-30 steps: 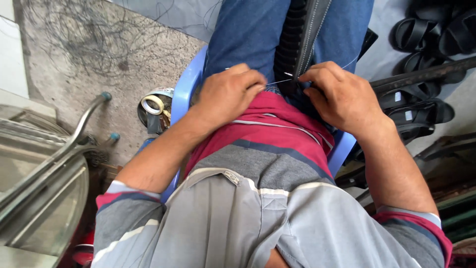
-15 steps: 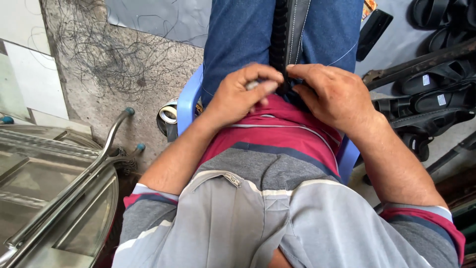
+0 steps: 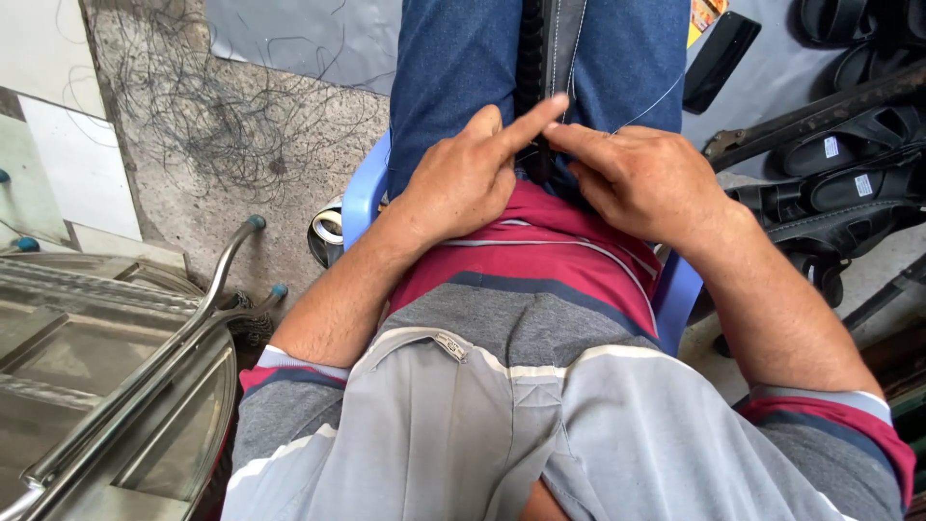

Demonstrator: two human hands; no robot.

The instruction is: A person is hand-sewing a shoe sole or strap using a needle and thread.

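I sit on a blue plastic chair in blue jeans, with a long black strip with a grey lining standing between my knees. My left hand rests on my lap; its index finger stretches out across the strip and the thumb is raised, with nothing gripped that I can see. My right hand is pinched at the strip's near end. A thin pale thread runs from its fingertips up to the right.
A round metal table with bent legs stands at the left. A roll of tape lies by the chair. Black sandals and a dark bar lie on the floor at the right. Tangled thread scraps cover the concrete.
Both hands have stayed at the strip. My left hand's fingers, curled half a second ago, now have the index finger stretched out, and the view has tilted down.
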